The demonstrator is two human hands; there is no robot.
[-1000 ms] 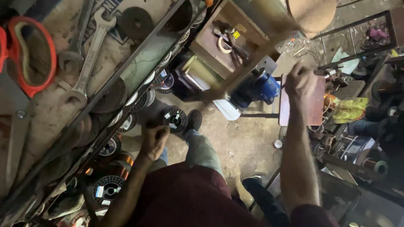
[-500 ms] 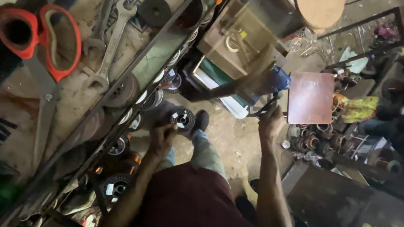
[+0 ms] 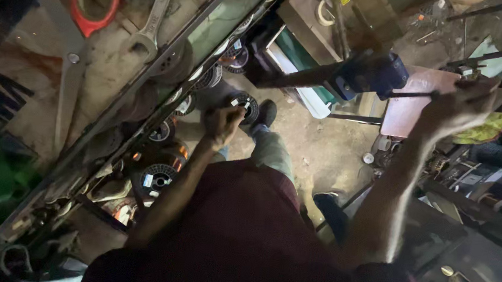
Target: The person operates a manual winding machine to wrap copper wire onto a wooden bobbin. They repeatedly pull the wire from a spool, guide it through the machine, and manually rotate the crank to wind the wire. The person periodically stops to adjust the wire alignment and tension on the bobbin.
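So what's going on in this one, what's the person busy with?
A person stands in a cluttered workshop, seen from above. The left hand reaches down toward a black wire spool on the low shelf, touching or nearly touching it. The right hand is raised and grips a thin dark rod leading into a blue-black tool. Wrenches and orange-handled shears lie on the bench at left.

Red-handled shears (image 3: 65,1) are cut off at the top edge.
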